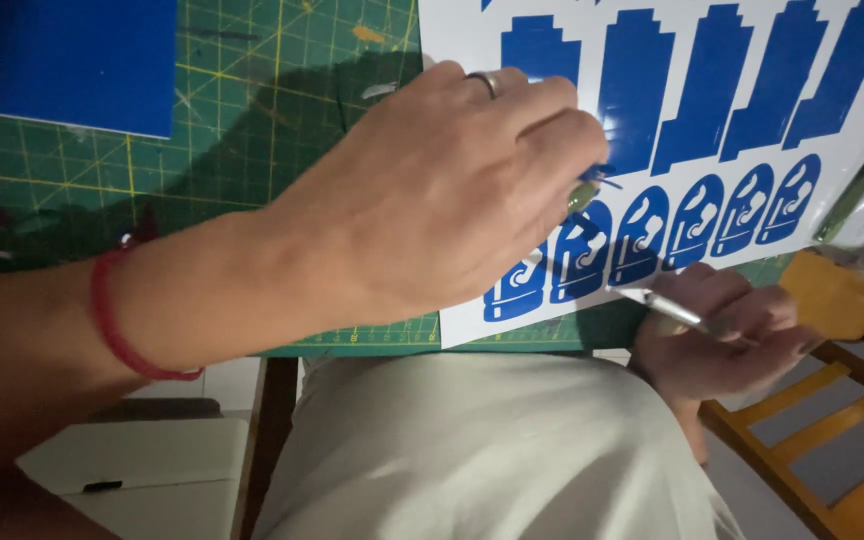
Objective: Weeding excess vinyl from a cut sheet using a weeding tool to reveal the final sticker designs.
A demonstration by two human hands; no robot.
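Pinching a small scrap of blue vinyl (604, 178) between thumb and fingertips, the left hand (432, 190) is held over the white sticker sheet (857, 150), its fingers closed on that scrap just above the lower row of cut shapes. A ring (485, 82) is worn on 1 finger of this hand, and a red cord bracelet (112, 320) is tied around the wrist, well to the left of the sheet.

The sheet is laid on a green cutting mat (252, 110) with a yellow grid, and its lower left corner is seen just below the left hand. On the sheet, an upper row of tall blue stepped shapes (692, 90) is printed, and beneath it a lower row of 7 small rounded blue shapes (697, 220) with white curls is visible; the leftmost ones are partly covered by the left hand.

Below the sheet's lower edge, the right hand (722, 345) is closed around a thin silvery tool (662, 308), whose tip is pointed up-left toward the sheet's edge. Whether the tip touches the sheet cannot be told, since the hand is blurred.

A blue sheet (62, 60) is laid on the mat, well to the left of the white sheet. A wooden chair (832, 420) is seen below and right of the sheet, and pale trousers (482, 450) are seen below it.
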